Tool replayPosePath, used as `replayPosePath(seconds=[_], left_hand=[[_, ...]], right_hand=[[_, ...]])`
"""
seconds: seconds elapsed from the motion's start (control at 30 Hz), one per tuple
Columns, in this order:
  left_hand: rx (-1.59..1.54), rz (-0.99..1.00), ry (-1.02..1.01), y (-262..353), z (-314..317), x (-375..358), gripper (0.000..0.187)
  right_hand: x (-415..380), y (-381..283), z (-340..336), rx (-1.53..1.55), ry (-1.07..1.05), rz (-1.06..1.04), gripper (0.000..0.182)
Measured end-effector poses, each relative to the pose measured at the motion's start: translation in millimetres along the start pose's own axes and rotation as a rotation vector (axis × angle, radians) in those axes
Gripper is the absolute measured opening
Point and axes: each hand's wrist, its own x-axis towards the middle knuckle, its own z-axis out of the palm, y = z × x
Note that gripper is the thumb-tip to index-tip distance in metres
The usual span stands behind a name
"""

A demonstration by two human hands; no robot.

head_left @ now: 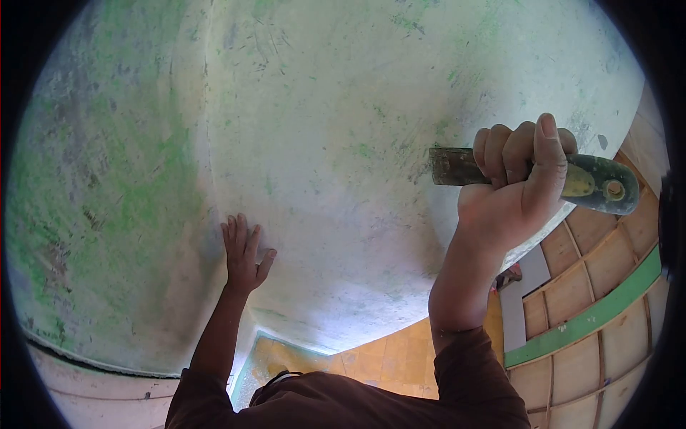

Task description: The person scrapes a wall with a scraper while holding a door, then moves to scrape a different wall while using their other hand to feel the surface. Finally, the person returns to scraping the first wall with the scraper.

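Metal-bladed scraper with a dark, yellow-patched handle [597, 184] lies sideways in the tightly curled right hand [525, 161], before a whitish, green-smudged wall [321, 129] (blade contact cannot be told), while the left hand [242, 257], flat with fingers slightly parted, rests lower against that same wall.

I'm holding the right hand [520, 156] curled tightly, thumb [548, 139] pointing up, while the left hand [244, 257] is resting open, its fingers [241, 230] extending upward.
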Motion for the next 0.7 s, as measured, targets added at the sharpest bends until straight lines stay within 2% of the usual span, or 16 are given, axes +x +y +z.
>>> replayPosePath(seconds=[0.07, 0.13, 0.2, 0.27, 0.33, 0.4, 0.47, 0.53, 0.6, 0.67, 0.7], left_hand=[[0.029, 0.025, 0.018, -16, 17, -18, 0.058], [0.121, 0.062, 0.089, -29, 30, -29, 0.064], [0.135, 0.07, 0.115, -35, 37, -33, 0.064], [0.148, 0.078, 0.131, -37, 39, -36, 0.065], [0.182, 0.116, 0.112, -40, 38, -37, 0.067], [0.164, 0.103, 0.125, -40, 39, -37, 0.067], [0.149, 0.088, 0.14, -40, 41, -38, 0.066], [0.16, 0.081, 0.126, -41, 41, -40, 0.067], [0.159, 0.083, 0.119, -41, 40, -41, 0.067], [0.161, 0.087, 0.114, -42, 39, -39, 0.067], [0.154, 0.093, 0.121, -41, 39, -38, 0.067]], right_hand=[[0, -2, 1, -0.03, 0.04, 0.023, 0.029], [-1, -18, -5, 0.12, -0.091, -0.037, 0.029], [-3, -14, 3, 0.135, -0.05, -0.068, 0.029], [-4, 0, 15, -0.162, 0.144, -0.005, 0.031], [-2, -6, 7, -0.132, 0.072, -0.051, 0.033], [-5, -21, -3, 0.088, -0.118, -0.106, 0.035], [-10, -19, 10, 0.203, -0.043, -0.069, 0.034], [-6, 3, 15, -0.145, 0.104, -0.072, 0.033], [0, -4, 9, -0.106, 0.122, -0.026, 0.031], [-1, -14, -1, 0.051, -0.086, -0.095, 0.032], [-3, -24, -2, 0.113, -0.099, -0.098, 0.031]])
